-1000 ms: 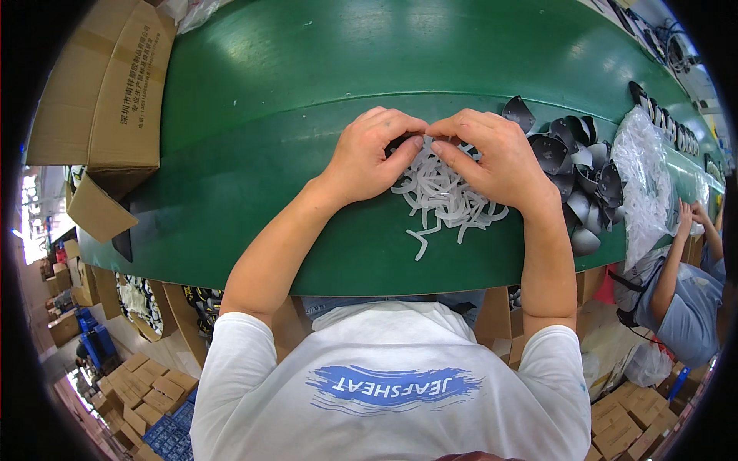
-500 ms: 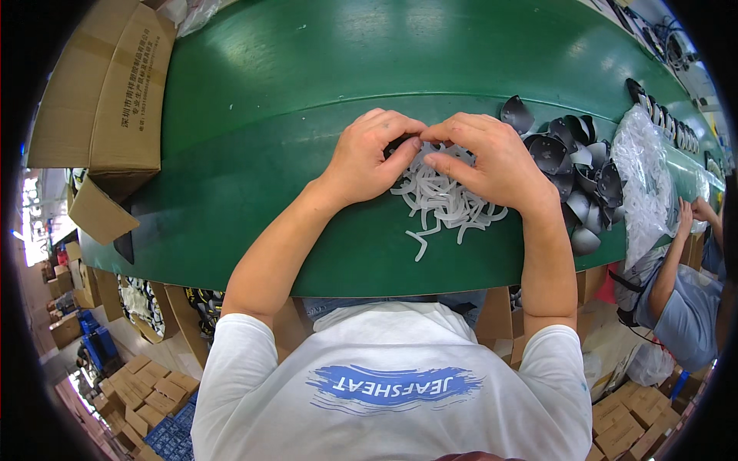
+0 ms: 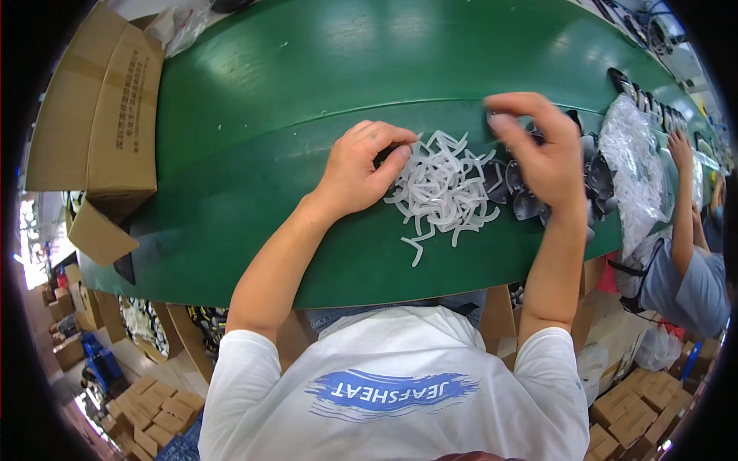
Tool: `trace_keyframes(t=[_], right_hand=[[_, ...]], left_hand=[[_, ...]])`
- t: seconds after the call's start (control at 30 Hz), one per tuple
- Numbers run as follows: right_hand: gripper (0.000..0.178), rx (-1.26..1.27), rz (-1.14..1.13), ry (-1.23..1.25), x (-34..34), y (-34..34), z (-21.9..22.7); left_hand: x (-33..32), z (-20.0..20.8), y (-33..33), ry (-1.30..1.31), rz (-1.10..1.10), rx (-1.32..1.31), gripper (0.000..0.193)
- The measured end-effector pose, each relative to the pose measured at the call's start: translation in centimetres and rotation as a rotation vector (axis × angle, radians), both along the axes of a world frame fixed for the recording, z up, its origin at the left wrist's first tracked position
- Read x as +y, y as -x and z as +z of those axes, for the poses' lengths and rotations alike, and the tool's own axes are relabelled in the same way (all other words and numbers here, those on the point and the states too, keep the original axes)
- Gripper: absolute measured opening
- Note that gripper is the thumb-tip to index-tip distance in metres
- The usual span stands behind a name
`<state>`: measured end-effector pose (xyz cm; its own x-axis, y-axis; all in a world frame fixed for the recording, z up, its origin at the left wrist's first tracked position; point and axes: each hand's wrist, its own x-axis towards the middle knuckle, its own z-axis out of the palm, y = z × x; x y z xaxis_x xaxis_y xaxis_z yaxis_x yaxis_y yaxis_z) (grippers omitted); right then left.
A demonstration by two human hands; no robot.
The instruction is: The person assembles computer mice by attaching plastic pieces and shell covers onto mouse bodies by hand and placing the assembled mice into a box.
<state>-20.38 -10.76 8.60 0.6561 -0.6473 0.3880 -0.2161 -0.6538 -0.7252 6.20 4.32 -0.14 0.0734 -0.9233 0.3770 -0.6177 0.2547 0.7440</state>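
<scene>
My left hand [image 3: 361, 165] is closed, thumb against fingers, around a black curved plastic shell [image 3: 382, 156] that is mostly hidden by the fingers. It rests at the left edge of a heap of whitish translucent bent strips [image 3: 442, 184]. My right hand [image 3: 542, 146], blurred by motion, hovers over black cup-like shells [image 3: 526, 203] right of the strips. Its thumb and index finger are apart, and nothing shows between them. Part of the shell pile is covered by that hand and forearm.
Everything lies on a green worktable [image 3: 254, 192]. A tall cardboard box [image 3: 115, 123] stands at the left edge. Clear plastic bags [image 3: 634, 165] lie right of the shells, with a row of dark parts [image 3: 646, 100] behind. Another person's arm [image 3: 683, 200] reaches in at far right.
My right hand has left the strips beside my left hand and swung right, over the black shells. My left hand has stayed nearly in place, uncovering more of the strip heap.
</scene>
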Motion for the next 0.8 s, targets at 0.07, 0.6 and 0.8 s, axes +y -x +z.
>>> trace_keyframes(t=[0.07, 0.6, 0.8], right_hand=[[0.019, -0.163, -0.14, -0.229, -0.8, 4.0, -0.3], [0.079, 0.854, -0.867, 0.215, -16.4, 40.4, -9.8], [0.073, 0.904, -0.771, -0.018, -18.4, 30.3, -9.2]], left_hand=[[0.4, -0.3, -0.2, -0.001, -0.004, -0.01, 0.018], [-0.8, -0.6, 0.5, 0.064, -0.071, 0.015, 0.016], [0.5, -0.1, -0.3, -0.024, -0.005, -0.037, 0.017]])
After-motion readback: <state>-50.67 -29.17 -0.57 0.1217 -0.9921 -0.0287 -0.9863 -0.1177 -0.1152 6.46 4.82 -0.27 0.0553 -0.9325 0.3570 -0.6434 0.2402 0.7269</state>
